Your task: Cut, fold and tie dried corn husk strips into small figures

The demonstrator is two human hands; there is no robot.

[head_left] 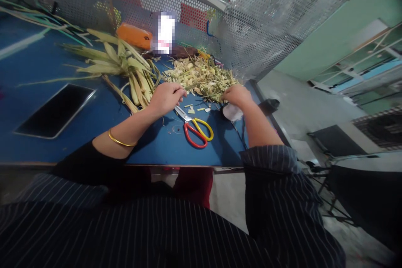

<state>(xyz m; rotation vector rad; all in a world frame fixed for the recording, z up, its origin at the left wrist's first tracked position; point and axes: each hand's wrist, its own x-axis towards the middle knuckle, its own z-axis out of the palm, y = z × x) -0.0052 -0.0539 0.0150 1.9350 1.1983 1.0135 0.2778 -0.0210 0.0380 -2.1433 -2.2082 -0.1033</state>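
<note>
My left hand (pixel 168 95), fingers curled together, is just above the tips of the scissors (pixel 190 123). Whatever those fingers hold, if anything, is too small to make out. The scissors lie on the blue table with one red and one yellow handle. My right hand (pixel 238 94) is closed at the right edge of a heap of cut husk scraps (pixel 201 75); its fingertips are partly hidden. Below it stands a white spool of thread (pixel 232 112). Left of my left hand lies a bundle of dry corn husks (pixel 125 67). Small cut pieces (pixel 191 111) lie between my hands.
A dark flat tablet-like panel (pixel 55 111) lies on the left of the blue table (pixel 106 150). Behind stand an orange pouch (pixel 134 36), a lit, blurred-out screen (pixel 165 33) and a perforated metal screen (pixel 251 21). Green and white strips (pixel 47 25) lie far left. A black chair (pixel 364 201) is at right.
</note>
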